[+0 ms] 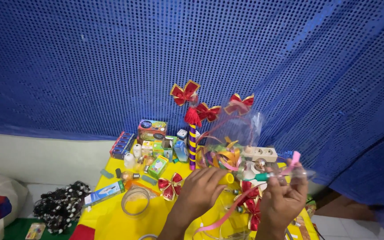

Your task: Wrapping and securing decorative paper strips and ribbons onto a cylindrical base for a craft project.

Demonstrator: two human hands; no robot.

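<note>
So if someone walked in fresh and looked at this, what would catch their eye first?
Most likely the blue sequined cloth filling the whole background above the bright yellow table. Next, the red and gold bows atop a purple and yellow striped stick at the table's middle. Below, the left hand and right hand work close together at a green-tipped piece amid pink ribbon.

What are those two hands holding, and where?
The left hand grips a yellow tube by its near end; the right hand pinches a green-tipped tool mid-shaft.
</note>
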